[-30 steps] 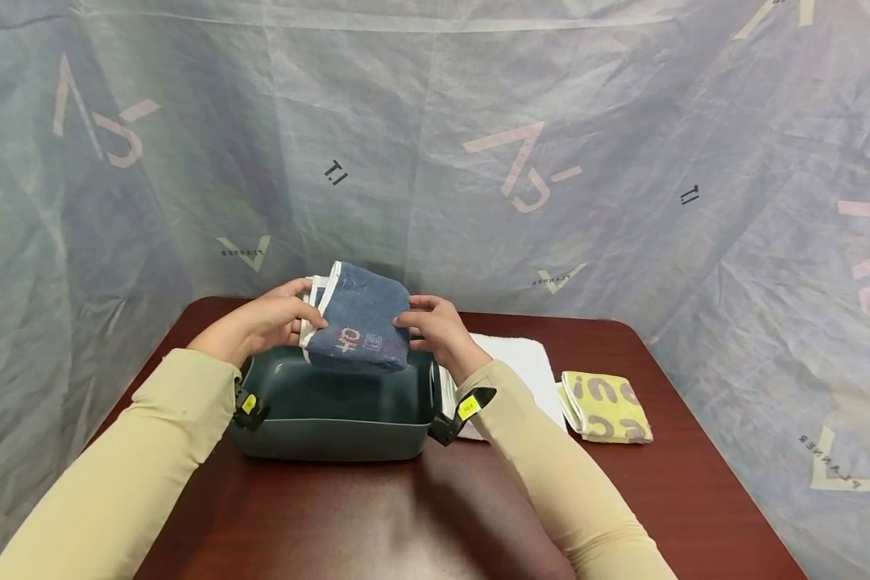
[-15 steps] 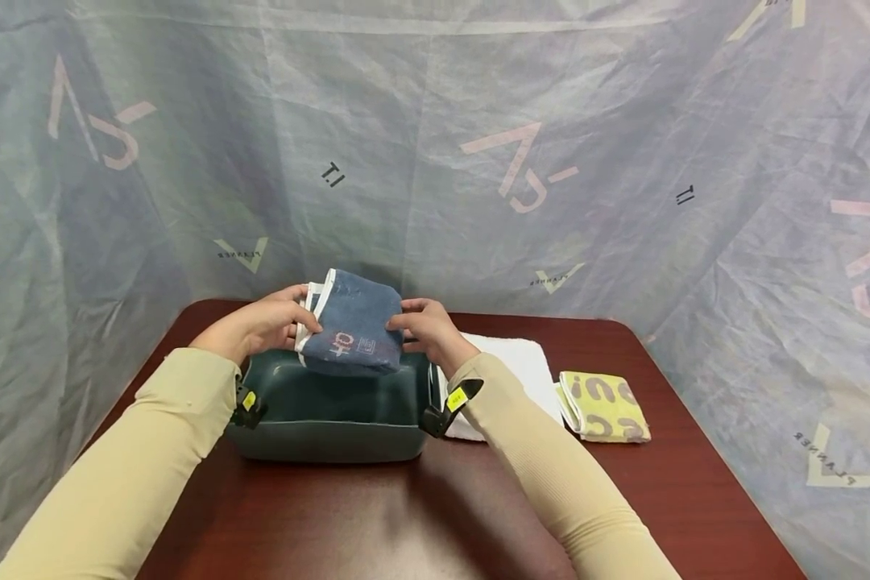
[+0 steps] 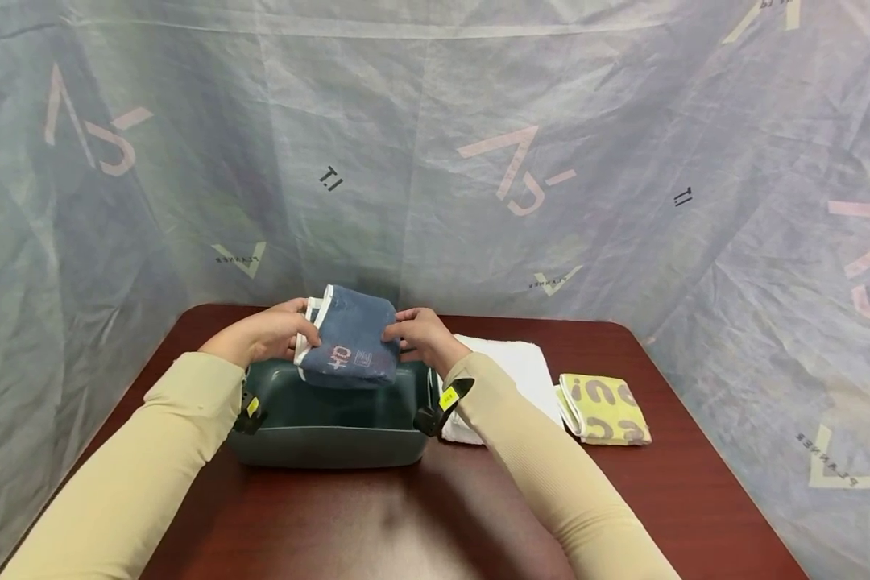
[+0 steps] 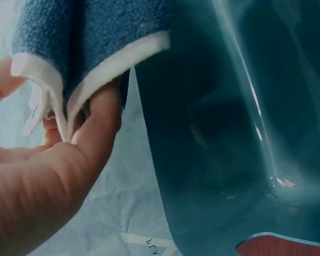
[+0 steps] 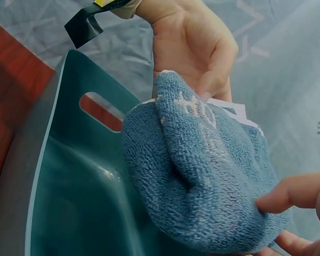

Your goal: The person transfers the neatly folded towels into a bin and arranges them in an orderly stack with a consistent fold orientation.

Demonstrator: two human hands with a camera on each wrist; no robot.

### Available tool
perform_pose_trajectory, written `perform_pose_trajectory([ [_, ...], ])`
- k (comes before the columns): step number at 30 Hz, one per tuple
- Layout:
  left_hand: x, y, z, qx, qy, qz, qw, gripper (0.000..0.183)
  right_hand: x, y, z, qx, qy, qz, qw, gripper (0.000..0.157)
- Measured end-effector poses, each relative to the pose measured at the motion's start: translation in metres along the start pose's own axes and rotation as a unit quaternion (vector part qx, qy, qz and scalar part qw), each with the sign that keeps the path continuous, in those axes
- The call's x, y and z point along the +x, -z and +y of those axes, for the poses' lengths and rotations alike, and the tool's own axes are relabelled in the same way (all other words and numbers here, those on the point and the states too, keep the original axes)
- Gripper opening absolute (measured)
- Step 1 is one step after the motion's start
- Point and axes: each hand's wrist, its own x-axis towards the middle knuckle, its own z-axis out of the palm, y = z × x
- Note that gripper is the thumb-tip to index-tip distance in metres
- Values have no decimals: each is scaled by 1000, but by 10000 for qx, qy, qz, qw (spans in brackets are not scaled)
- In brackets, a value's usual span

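A folded blue towel with white edging and pink lettering hangs tilted over the dark green bin. My left hand grips its white-edged side, thumb in front and fingers behind. On the opposite, folded side, my right hand pinches the cloth between thumb and fingers. In the left wrist view the towel's layered edges part around the fingers of the left hand. From the right wrist, the terry surface of the towel shows above the bin's inside, near a handle slot.
To the right of the bin lies a folded white towel, partly behind the right forearm. Beyond it sits a folded yellow towel with grey letters. The reddish-brown table backs onto a grey printed curtain.
Both hands have lowered the blue towel a little toward the bin and shifted it slightly left. Their hold on it looks the same.
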Motion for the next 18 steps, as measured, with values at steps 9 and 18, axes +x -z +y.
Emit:
perform_pose_trajectory([
  [9, 8, -3, -10, 69, 82, -13, 9999, 73, 9, 0, 7, -199, -193, -181, 9995, 47],
  [18, 12, 0, -20, 181, 207, -236, 9993, 74, 20, -3, 17, -200, -355, -396, 9984, 47],
])
